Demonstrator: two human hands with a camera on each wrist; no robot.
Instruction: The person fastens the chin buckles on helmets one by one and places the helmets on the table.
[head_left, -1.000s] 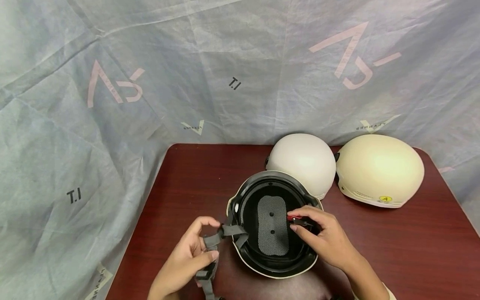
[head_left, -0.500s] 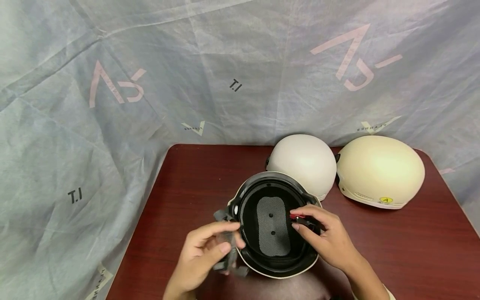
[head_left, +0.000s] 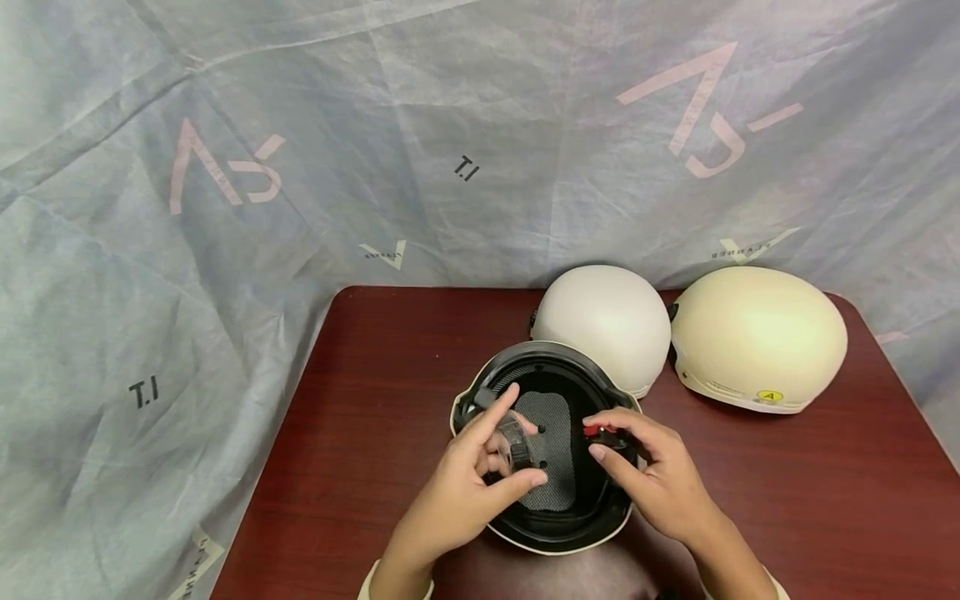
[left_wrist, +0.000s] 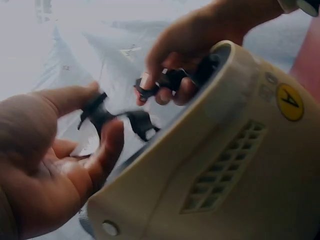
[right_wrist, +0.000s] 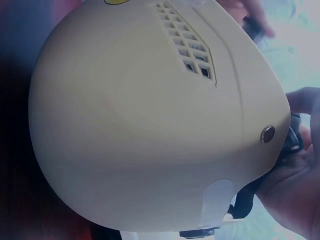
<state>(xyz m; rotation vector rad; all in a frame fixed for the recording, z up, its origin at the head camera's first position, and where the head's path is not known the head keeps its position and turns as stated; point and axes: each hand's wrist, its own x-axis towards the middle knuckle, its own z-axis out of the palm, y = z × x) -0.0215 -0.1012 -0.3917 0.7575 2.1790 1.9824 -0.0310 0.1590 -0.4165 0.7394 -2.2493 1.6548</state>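
A cream helmet [head_left: 551, 358] lies upside down on the table, its black lining and grey pad [head_left: 555, 492] facing up. Over its left side, my left hand [head_left: 472, 496] pinches a dark grey chin strap [left_wrist: 137, 122] with a black fitting between thumb and fingers; motion blurs the strap. At the opposite rim my right hand [head_left: 663, 471] holds a red-and-black buckle [head_left: 592, 431] between thumb and forefinger. Both hands are apart, the strap end and buckle not touching. The right wrist view shows mostly the cream shell [right_wrist: 140, 130], hiding much of the right hand.
A white helmet [head_left: 607, 321] stands right behind the upturned one. To its right is a larger cream helmet [head_left: 757, 333] with a yellow A sticker [head_left: 770, 396]. The dark red table [head_left: 375, 358] ends at a grey printed cloth [head_left: 465, 217].
My left hand has moved right with the strap, from beside the helmet to over its opening, closer to the right hand. The right hand keeps the buckle almost in place.
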